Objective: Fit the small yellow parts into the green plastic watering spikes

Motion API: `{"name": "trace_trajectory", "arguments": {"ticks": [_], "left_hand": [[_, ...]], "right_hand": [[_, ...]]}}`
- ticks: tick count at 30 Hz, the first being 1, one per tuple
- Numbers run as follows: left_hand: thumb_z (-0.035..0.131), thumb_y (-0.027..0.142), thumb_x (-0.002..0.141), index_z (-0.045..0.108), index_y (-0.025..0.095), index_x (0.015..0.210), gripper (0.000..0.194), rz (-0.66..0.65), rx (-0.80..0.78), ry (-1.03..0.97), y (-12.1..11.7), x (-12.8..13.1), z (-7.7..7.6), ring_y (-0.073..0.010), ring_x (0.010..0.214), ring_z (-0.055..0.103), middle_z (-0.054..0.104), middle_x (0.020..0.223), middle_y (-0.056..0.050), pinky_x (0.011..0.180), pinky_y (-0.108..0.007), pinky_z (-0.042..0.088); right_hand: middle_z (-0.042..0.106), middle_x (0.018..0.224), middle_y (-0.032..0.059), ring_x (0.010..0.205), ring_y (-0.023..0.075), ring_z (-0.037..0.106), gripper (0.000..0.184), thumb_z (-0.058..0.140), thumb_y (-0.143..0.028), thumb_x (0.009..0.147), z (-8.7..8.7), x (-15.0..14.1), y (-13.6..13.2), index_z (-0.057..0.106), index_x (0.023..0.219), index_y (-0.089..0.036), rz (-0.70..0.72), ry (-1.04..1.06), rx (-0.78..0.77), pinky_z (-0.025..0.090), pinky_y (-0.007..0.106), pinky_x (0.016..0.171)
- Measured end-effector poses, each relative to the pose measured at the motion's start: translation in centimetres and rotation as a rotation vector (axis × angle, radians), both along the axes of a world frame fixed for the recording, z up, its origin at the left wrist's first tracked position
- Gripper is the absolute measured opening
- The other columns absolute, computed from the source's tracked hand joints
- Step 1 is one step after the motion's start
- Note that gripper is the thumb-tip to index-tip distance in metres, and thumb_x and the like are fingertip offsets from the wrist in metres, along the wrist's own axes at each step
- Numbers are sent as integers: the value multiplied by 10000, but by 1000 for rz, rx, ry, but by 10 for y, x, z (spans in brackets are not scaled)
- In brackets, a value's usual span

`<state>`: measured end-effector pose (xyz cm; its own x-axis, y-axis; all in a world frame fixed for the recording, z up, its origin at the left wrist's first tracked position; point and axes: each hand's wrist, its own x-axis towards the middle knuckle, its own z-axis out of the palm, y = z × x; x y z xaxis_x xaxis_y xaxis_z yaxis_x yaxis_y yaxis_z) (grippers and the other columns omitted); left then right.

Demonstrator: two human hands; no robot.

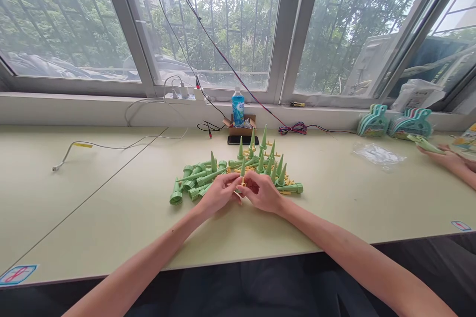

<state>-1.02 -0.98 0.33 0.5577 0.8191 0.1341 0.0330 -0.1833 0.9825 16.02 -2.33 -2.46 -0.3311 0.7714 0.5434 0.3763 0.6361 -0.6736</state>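
Close to the table's front, my left hand (222, 189) and my right hand (261, 191) meet around one green plastic watering spike (243, 167), whose tip points up. My left fingers close on its lower part. At its base, my right thumb and fingers pinch a small yellow valve piece (243, 184); whether it is seated in the spike cannot be made out. Just beyond my hands lies a pile of green spikes (203, 177), several on their sides at the left. Other green spikes (270, 163) stand upright at the right, with small yellow pieces (290, 181) scattered among them.
Behind the pile are a dark phone (240, 140), an open carton (253, 122) and a blue-liquid bottle (238, 106). Cables (297, 128) run along the back. A clear plastic bag (378, 153) lies right, near another person's hand (442, 156) and green packaged items (372, 121).
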Motion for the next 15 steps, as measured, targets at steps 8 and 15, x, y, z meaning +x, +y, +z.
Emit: {"name": "trace_trajectory", "arguments": {"ticks": [8, 15], "left_hand": [[547, 480, 882, 553, 164, 811, 324, 219, 175, 93, 0, 0, 1, -137, 584, 634, 553, 791, -13, 416, -226, 508], [548, 438, 869, 535, 188, 939, 260, 246, 262, 296, -7, 0, 1, -90, 380, 537, 585, 736, 16, 355, -207, 386]], "right_hand": [[391, 541, -90, 470, 85, 343, 260, 546, -449, 929, 5, 5, 4, 533, 942, -190, -108, 49, 38, 305, 218, 495], [376, 567, -59, 481, 95, 318, 359, 348, -464, 1014, 6, 8, 9, 512, 851, -189, -248, 81, 101, 274, 230, 492]]}}
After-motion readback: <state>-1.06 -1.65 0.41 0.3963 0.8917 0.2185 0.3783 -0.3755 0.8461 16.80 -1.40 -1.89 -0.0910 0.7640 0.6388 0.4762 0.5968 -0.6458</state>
